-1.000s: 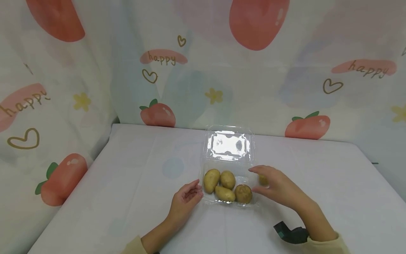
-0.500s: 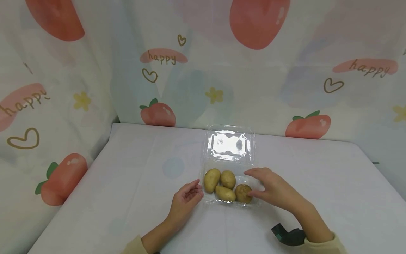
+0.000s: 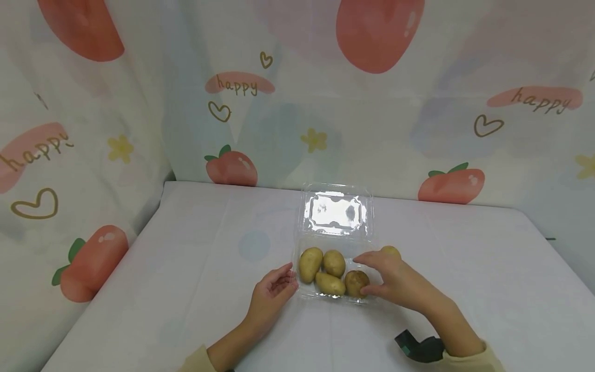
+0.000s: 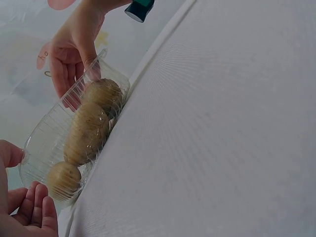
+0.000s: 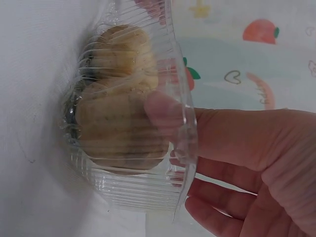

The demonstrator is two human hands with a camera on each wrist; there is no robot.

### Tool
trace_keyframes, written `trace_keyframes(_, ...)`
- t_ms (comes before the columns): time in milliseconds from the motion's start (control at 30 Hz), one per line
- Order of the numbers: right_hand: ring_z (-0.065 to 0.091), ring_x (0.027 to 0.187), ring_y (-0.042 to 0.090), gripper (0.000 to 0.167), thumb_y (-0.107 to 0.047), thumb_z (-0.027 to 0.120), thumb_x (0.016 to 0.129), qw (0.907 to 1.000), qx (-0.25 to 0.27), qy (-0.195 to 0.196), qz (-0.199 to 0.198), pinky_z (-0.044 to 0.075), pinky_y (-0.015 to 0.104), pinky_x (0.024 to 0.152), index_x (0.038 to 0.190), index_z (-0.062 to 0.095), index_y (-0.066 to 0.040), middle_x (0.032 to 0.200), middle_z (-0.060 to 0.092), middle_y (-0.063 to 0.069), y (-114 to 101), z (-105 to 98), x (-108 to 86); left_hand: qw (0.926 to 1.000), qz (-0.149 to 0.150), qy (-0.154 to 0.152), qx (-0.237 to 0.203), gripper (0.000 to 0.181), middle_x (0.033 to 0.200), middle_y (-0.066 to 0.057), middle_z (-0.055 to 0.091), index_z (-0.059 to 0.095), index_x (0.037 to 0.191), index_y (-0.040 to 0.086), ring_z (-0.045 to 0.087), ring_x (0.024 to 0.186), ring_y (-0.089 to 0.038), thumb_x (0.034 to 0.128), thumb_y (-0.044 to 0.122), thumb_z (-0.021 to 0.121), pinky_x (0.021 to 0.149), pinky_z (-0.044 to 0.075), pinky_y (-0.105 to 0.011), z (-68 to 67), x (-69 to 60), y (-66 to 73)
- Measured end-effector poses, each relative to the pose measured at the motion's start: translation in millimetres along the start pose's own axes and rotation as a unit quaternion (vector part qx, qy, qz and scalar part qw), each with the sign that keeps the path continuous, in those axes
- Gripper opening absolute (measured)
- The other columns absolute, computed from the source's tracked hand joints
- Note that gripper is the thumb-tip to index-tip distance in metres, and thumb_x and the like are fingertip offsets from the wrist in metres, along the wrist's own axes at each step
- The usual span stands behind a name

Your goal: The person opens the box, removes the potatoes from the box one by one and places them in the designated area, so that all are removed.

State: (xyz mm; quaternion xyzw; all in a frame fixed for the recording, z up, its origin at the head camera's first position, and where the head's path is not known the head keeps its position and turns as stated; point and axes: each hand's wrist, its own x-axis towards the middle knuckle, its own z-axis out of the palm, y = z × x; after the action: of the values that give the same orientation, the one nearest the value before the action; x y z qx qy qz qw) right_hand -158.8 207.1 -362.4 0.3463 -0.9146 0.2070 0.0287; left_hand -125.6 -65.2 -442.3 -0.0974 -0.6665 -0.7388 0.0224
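A hinged clear plastic clamshell box [image 3: 334, 298] lies with its lid [image 3: 335, 187] folded back. Inside are several potatoes: an oblong potato [image 3: 310, 265], a rounder potato [image 3: 333, 263], a lying potato [image 3: 330, 284] and a browner potato [image 3: 356, 283] at the front right corner. My right hand [image 3: 395, 276] reaches over the box's right wall, fingers spread; the thumb lies at the browner potato, whether touching I cannot tell. At the left wall is my left hand [image 3: 269, 294], its thumb and fingers loosely bent at the rim. In the left wrist view, its fingers [image 4: 35, 210] hold nothing.
Another potato [image 3: 390, 251] lies beyond the right hand, right of the box, mostly hidden by it. The white-covered table [image 3: 223, 248] meets a printed cloth backdrop [image 3: 288, 129] behind and at the left. A black wrist device [image 3: 420, 347] sits by the right forearm.
My right hand has moved left over the box, its thumb now at the browner potato. The potato outside, hidden half a second ago, shows again behind the hand. The left hand stays put.
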Motion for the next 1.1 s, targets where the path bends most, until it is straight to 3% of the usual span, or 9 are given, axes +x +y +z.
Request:
trace_keyframes(167, 0.052, 0.107, 0.03, 0.056, -0.016, 0.082, 0.066, 0.9999, 0.006, -0.011, 0.007, 0.045, 0.046, 0.088, 0.115, 0.059, -0.001, 0.113, 0.059, 0.01, 0, 1, -0.4, 1.0, 0.002, 0.0, 0.002, 0.044, 0.108, -0.023, 0.053, 0.047, 0.124, -0.013, 0.053, 0.097, -0.02, 0.0844, -0.002, 0.062, 0.086, 0.046, -0.02, 0.0, -0.5, 0.2)
trace_keyframes(533, 0.054, 0.105, 0.03, 0.056, -0.015, 0.082, 0.066, 0.9994, 0.002, -0.032, 0.017, 0.047, 0.045, 0.087, 0.114, 0.059, 0.003, 0.111, 0.06, 0.012, -6, 6, 2.9, 1.0, 0.002, 0.001, 0.005, 0.044, 0.108, -0.023, 0.054, 0.047, 0.125, -0.013, 0.054, 0.097, -0.02, 0.0844, -0.002, 0.062, 0.087, 0.047, -0.021, 0.4, -0.6, 1.0)
trace_keyframes(867, 0.054, 0.103, 0.029, 0.047, -0.015, 0.079, 0.07, 0.9996, -0.015, -0.021, 0.007, 0.046, 0.043, 0.087, 0.109, 0.061, 0.003, 0.107, 0.062, 0.011, -6, 9, 4.7, 1.0, 0.006, 0.001, 0.008, 0.044, 0.108, -0.022, 0.054, 0.046, 0.125, -0.013, 0.054, 0.097, -0.021, 0.0854, -0.001, 0.061, 0.087, 0.047, -0.022, -0.1, 0.2, 0.5)
trace_keyframes(1100, 0.055, 0.102, 0.029, 0.046, -0.014, 0.081, 0.068, 0.9993, -0.027, -0.016, 0.022, 0.047, 0.042, 0.087, 0.107, 0.063, 0.003, 0.106, 0.063, 0.012, -7, 14, 6.2, 0.9999, 0.001, 0.002, 0.013, 0.044, 0.108, -0.022, 0.054, 0.047, 0.124, -0.012, 0.054, 0.097, -0.021, 0.0848, -0.001, 0.062, 0.087, 0.047, -0.022, 0.4, -0.6, 1.2)
